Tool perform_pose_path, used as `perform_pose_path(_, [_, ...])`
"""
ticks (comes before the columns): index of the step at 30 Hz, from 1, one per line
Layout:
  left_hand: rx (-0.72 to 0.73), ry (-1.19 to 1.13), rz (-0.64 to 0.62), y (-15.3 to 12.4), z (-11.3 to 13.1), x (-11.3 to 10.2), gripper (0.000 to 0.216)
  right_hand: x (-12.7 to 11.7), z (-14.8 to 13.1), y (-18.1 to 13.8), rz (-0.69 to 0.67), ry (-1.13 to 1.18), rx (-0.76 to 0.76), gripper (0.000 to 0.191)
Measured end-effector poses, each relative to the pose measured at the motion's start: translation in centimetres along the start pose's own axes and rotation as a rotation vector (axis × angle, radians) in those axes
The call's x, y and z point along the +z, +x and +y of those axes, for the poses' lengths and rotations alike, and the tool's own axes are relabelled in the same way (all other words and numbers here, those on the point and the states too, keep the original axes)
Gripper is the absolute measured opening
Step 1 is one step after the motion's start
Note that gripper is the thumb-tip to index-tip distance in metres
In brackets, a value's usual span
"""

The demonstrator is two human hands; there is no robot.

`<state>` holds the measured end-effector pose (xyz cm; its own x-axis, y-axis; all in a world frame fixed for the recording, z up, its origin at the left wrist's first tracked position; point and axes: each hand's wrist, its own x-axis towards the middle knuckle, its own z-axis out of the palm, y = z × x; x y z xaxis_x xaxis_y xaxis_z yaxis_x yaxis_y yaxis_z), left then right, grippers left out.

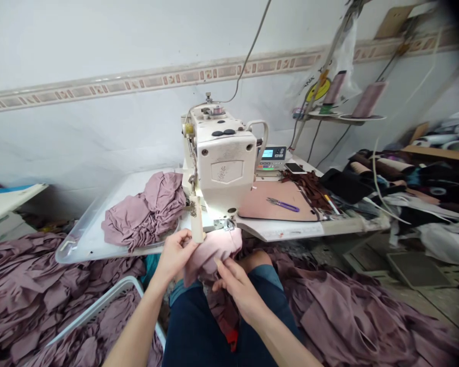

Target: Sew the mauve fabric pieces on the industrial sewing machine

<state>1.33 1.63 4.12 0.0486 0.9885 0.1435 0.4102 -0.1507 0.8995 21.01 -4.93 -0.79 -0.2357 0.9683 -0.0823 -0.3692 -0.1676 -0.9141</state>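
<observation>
A mauve piece of fabric [214, 250] lies at the presser foot of the white sewing machine [227, 158] and hangs down over my lap. My left hand [178, 253] pinches its left edge, close beside the cream-coloured guard at the machine's front. On the right side, my right hand [235, 285] holds the cloth between thumb and fingers, just below the foot. The needle area is lit, but the needle itself is too small to make out. A bunched mauve fabric pile [147, 209] rests on the table to the left of the machine.
Purple thread snips [283, 205] lie on a pinkish-brown mat [252, 196] right of the machine. Behind are a control panel [272, 157] and a phone [295, 168]. Mauve thread cones [370, 99] stand at upper right. A plastic basket [132, 283] and fabric heaps [352, 306] flank my legs.
</observation>
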Motion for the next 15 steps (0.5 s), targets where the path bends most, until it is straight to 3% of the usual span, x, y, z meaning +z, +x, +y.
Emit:
perform_pose_path(4, [-0.059, -0.107, -0.034, -1.7, -1.2, 1.5, 0.051, -0.7, 0.2, -0.7, 0.087, 0.074, 0.020, 0.051])
perform_pose_path(7, [-0.115, -0.216, -0.198, -3.6, -2.4, 1.9, 0.055, -3.2, -0.3, -2.3, 0.099, 0.015, 0.046, 0.055])
perform_pose_path(10, [-0.071, -0.167, -0.472, -5.1, -2.8, 1.8, 0.050, -5.5, -1.8, -4.0, 0.004, -0.208, 0.067, 0.059])
perform_pose_path(15, [-0.096, -0.165, -0.446, -6.3, -2.1, 3.4, 0.045, -5.9, -4.7, -6.1, -0.237, -0.702, 0.034, 0.050])
